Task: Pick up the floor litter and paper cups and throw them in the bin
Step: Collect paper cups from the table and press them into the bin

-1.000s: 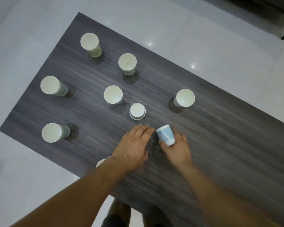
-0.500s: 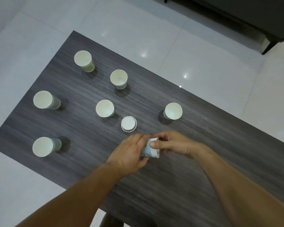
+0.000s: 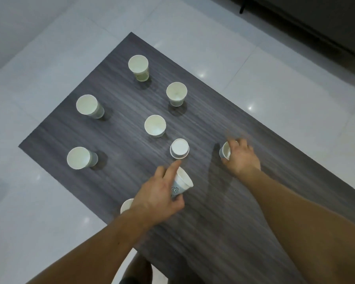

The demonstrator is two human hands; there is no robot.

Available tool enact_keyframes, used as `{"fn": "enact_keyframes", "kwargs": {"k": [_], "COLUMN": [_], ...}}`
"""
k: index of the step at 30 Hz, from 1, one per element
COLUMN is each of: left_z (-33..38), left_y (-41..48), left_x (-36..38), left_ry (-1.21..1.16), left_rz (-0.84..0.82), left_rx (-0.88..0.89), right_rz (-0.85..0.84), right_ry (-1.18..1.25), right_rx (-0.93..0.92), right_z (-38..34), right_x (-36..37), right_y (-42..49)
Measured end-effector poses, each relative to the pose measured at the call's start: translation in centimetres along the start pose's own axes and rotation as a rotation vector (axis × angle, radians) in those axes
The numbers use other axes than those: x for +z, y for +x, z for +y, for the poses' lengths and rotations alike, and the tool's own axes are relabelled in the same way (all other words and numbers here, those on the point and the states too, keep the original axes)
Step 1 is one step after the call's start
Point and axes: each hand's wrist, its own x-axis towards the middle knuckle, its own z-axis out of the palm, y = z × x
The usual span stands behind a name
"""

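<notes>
While left hand (image 3: 158, 197) and right hand (image 3: 242, 158) each grip one cup (image 3: 182, 181), seven cups (image 3: 155, 126) dot the table (image 3: 115, 140)

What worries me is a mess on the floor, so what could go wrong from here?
The left hand holds the tilted cup mouth sideways; any dregs could spill.
The half-hidden cup sits at the table edge by the left wrist; pulling back could knock it off.
The right hand looks blurred as it grips the right cup; a hasty grab may crush or tip it.
</notes>
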Motion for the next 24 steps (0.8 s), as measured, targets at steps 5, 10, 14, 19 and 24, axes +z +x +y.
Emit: {"fn": "enact_keyframes", "kwargs": {"k": [5,10,14,19,24], "left_z": [-0.8,-1.5,-2.1,-4.2,-6.4], "left_y": [-3.1,-7.6,-13.2,-23.0,-35.5], "left_x": [-1.4,-3.5,-4.9,-5.0,-3.0], "left_ry": [0.003,0.013,-0.058,-0.100,-0.162], "left_rz": [0.102,0.191,0.233,0.381,0.512], "left_rx": [-0.056,-0.097,-0.150,-0.198,-0.393], "right_rz": [-0.015,0.047,0.064,0.073,0.088], "right_ry": [0.031,0.115,0.087,0.043,-0.109], "right_rx": [-0.011,-0.080,-0.179,-0.330,-0.606], "right_z": [-1.5,-4.1,-6.2,-9.6,-14.6], "right_x": [2.2,1.5,0.4,0.6,2.0], "right_y": [-5.7,-12.6,-18.5,-27.0,-36.7]}}
